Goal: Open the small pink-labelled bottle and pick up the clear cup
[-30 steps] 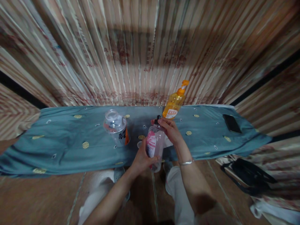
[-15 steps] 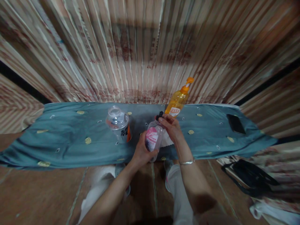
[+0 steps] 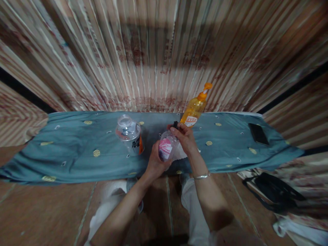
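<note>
My left hand is wrapped round the body of a clear plastic bottle with a pink and white label, held tilted above the cloth-covered surface. At the bottle's neck, my right hand pinches its black cap, which looks like a pump head; the fingers partly cover it. Just behind that hand stands a pump bottle of orange-yellow liquid with an orange head. A white piece of paper or cloth lies beneath my right hand. Left of my hands is a clear plastic cup with a domed lid and black-and-orange print.
A blue-green patterned cloth covers the narrow bench or table. A dark phone rests at its right end. Striped curtains hang behind. On the lower right lies a black bag, and tiled floor shows in front.
Both hands have shifted very slightly left with the bottle, and the right wrist has turned a little. The grip on bottle and cap stays; other objects are where they were.
</note>
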